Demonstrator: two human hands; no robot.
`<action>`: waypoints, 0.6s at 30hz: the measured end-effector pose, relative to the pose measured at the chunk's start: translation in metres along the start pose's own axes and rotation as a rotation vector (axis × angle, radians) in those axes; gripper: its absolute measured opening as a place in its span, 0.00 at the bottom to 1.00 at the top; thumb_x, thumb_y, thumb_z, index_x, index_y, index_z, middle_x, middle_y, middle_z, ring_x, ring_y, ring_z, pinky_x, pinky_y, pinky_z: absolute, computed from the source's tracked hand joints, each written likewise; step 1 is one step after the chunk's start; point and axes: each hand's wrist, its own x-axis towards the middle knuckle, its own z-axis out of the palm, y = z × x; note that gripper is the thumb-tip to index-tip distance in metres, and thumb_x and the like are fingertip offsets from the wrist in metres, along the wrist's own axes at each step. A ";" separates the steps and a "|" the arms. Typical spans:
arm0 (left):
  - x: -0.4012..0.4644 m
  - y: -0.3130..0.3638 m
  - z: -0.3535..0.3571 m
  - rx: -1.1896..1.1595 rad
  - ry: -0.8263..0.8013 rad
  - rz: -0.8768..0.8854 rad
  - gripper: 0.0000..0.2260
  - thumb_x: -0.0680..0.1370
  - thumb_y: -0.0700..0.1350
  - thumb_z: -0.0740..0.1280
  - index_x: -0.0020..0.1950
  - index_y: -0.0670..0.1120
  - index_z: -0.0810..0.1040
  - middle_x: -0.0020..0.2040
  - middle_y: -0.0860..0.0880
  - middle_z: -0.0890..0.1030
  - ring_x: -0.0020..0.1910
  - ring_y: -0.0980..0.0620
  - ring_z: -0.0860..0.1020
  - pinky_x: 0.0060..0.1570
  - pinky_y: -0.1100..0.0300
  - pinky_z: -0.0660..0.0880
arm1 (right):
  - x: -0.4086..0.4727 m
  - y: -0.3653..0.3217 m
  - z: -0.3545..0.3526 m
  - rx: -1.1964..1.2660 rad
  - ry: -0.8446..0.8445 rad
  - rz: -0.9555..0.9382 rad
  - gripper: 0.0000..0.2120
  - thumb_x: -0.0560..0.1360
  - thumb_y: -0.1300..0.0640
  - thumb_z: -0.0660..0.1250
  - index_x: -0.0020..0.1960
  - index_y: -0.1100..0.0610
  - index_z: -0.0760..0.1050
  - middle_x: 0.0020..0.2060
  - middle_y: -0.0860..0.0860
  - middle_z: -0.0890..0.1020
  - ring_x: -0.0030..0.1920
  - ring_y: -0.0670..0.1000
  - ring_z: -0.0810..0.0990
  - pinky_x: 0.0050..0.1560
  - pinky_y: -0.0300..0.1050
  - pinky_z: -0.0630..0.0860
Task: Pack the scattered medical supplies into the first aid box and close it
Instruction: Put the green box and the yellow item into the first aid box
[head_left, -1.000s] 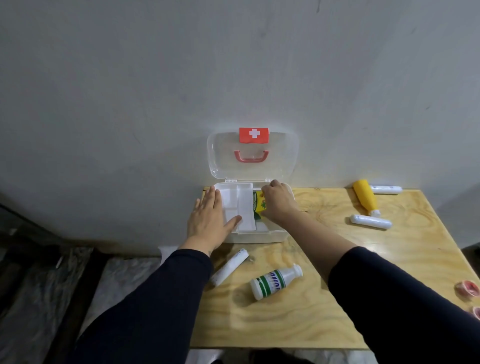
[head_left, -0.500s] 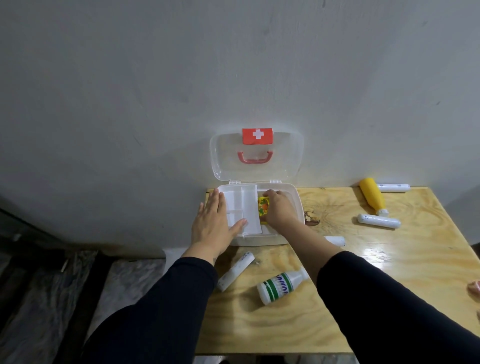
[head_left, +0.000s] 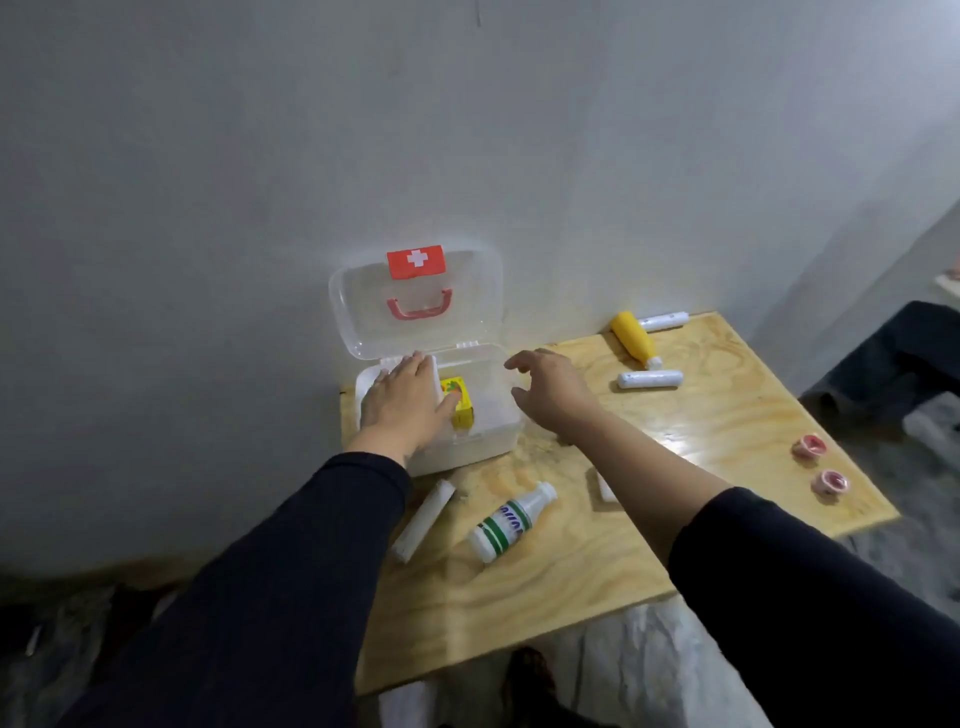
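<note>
We see the first aid box (head_left: 498, 441) open on the bench (head_left: 571, 566), a yellow packet (head_left: 460, 402) inside; left hand (head_left: 405, 402) flat on its tray, right hand (head_left: 550, 387) spread, empty

Dark navy long sleeves are worn on both arms; the right sleeve (head_left: 810, 597) is pushed up the forearm, the left sleeve (head_left: 270, 582) reaches the wrist.

Dim, soft indoor light leaves glare on the table (head_left: 675, 441) just right of the right hand (head_left: 550, 389), both hands slightly motion-blurred, while wide-angle distortion bends the dark, murky edges below the sleeves.
</note>
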 end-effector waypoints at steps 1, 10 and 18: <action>0.000 0.012 0.000 -0.001 -0.005 0.043 0.29 0.82 0.55 0.56 0.78 0.42 0.55 0.79 0.46 0.56 0.78 0.48 0.55 0.76 0.52 0.52 | -0.008 0.009 -0.006 -0.019 0.005 0.028 0.18 0.74 0.62 0.66 0.63 0.56 0.75 0.58 0.57 0.78 0.57 0.57 0.78 0.57 0.46 0.73; -0.017 0.082 0.045 0.073 -0.044 0.173 0.28 0.82 0.50 0.56 0.78 0.41 0.52 0.79 0.44 0.53 0.79 0.47 0.51 0.77 0.46 0.48 | -0.078 0.124 -0.029 -0.175 -0.151 0.305 0.22 0.74 0.62 0.65 0.68 0.54 0.71 0.66 0.55 0.73 0.66 0.55 0.72 0.61 0.46 0.72; -0.023 0.088 0.071 0.104 -0.048 0.064 0.30 0.82 0.52 0.55 0.80 0.43 0.46 0.80 0.47 0.47 0.79 0.49 0.46 0.76 0.46 0.45 | -0.100 0.190 -0.017 -0.104 -0.244 0.234 0.35 0.73 0.57 0.70 0.76 0.56 0.59 0.76 0.53 0.60 0.76 0.53 0.58 0.74 0.45 0.58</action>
